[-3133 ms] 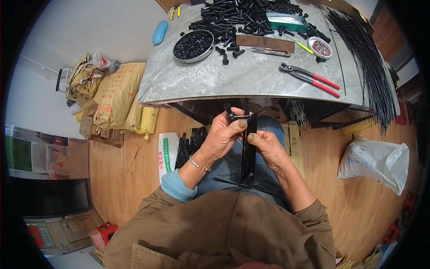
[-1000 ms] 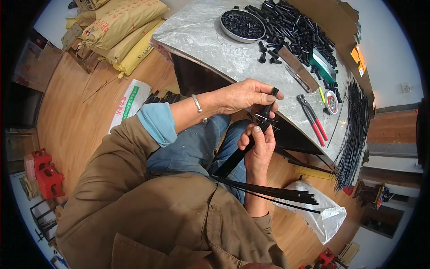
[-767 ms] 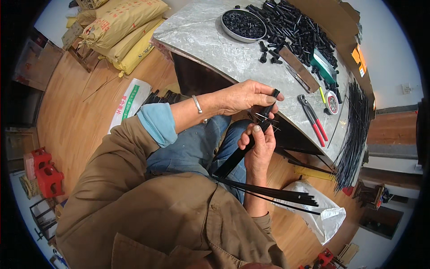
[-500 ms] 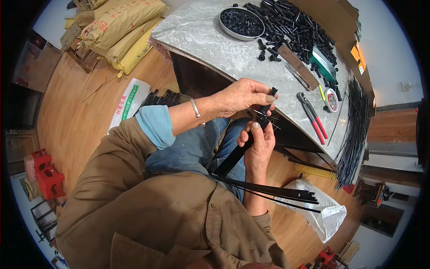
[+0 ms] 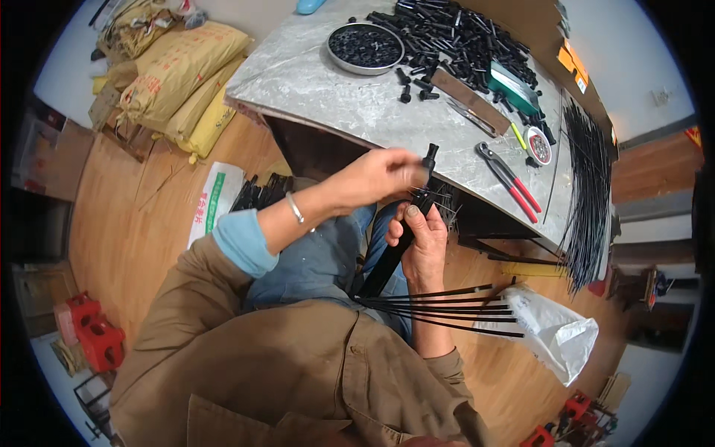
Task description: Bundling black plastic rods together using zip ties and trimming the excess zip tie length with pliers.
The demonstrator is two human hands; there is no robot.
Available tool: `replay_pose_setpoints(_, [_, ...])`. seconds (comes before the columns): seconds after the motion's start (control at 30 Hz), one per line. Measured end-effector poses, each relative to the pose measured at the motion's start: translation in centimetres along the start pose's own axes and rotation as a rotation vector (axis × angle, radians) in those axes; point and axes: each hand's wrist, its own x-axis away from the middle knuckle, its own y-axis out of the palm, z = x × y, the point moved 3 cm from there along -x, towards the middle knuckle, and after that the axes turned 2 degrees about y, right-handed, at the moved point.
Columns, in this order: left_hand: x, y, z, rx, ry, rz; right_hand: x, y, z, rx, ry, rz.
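Note:
My right hand (image 5: 424,242) grips a long black bundle (image 5: 386,267) that looks like a folded umbrella frame, tilted up from my lap. Several thin black ribs (image 5: 454,310) fan out to the right from its lower end. Above my right thumb, thin wires stick out sideways at the upper end, and a black knobbed fitting (image 5: 430,155) tops it. Close beside this fitting is my left hand (image 5: 391,173), wearing a bracelet at the wrist. Its fingers are smeared by motion, so whether they touch or hold anything does not show.
On the grey table (image 5: 298,82) stand a round tray (image 5: 365,71) of small black parts, a heap of black tubular pieces (image 5: 454,33), red-handled pliers (image 5: 510,182), a small bowl (image 5: 538,147) and long black rods (image 5: 585,194). Sacks (image 5: 186,74) lie far left; a white bag (image 5: 555,328) lies right.
My left hand has come off the black fitting and moved slightly left and down, now blurred. The ribs at the lower end have spread wider. My right hand keeps its grip.

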Motion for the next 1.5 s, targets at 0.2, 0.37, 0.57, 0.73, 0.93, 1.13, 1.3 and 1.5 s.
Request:
replay_pose_setpoints(0.2, [1.6,0.9,-0.4,-0.354,0.037,0.095,0.1,-0.9,-0.3,0.394,-0.179,0.021])
replay_pose_setpoints(0.37, [1.9,2.2,-0.3,-0.274,0.061,0.043,0.7,-1.0,-3.8,0.832,-0.055,0.025])
replay_pose_setpoints(0.57, [1.5,1.9,-0.5,-0.303,0.072,0.016,-0.2,-2.0,-3.9,0.632,0.036,-0.074])
replay_pose_setpoints(0.73, [1.2,1.5,-1.3,-0.245,0.044,-0.048,-0.8,-3.6,-3.0,0.461,0.16,-0.164])
replay_pose_setpoints(0.93, [1.1,1.7,-2.9,-0.099,-0.005,-0.088,-2.5,-6.2,-0.5,0.251,0.214,-0.36])
replay_pose_setpoints(1.13, [1.0,1.3,-3.6,0.053,0.003,-0.096,-0.3,-4.2,-1.9,0.289,0.191,-0.153])
replay_pose_setpoints(1.3, [1.0,2.2,-3.1,-0.05,0.033,-0.144,0.1,-4.5,-1.1,0.202,0.211,-0.159])
replay_pose_setpoints(1.5, [0.4,1.0,-2.4,-0.282,0.053,-0.172,0.4,-3.0,-1.2,0.127,0.123,-0.068])
